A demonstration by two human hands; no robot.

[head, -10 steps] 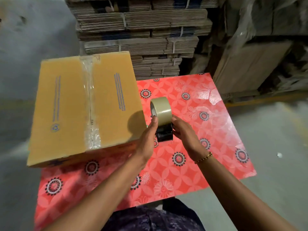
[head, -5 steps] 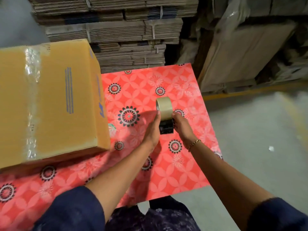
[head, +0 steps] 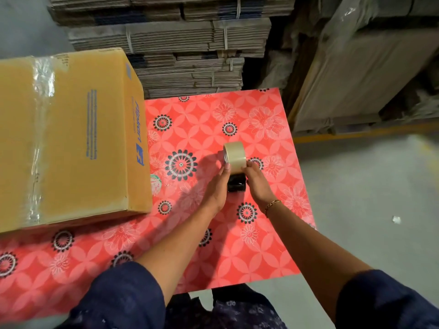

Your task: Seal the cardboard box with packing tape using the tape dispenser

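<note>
A brown cardboard box (head: 78,138) stands on the left of the red flowered table (head: 237,245), a strip of clear tape (head: 39,119) running along its closed top seam. To its right, both hands hold a tape dispenser (head: 236,184) with a roll of beige packing tape (head: 235,155) just above the tabletop. My left hand (head: 217,186) grips the roll's left side. My right hand (head: 257,182) grips the black body from the right. The dispenser is well apart from the box.
Bundles of flattened cardboard (head: 180,46) are stacked behind the table. Large wrapped sheets (head: 361,67) lean at the right. A small round sticker (head: 155,184) lies on the table by the box. Grey floor (head: 368,210) lies to the right.
The view has swung right, so the box sits further left in frame. Both hands stay on the dispenser, now out over the table to the right of the box.
</note>
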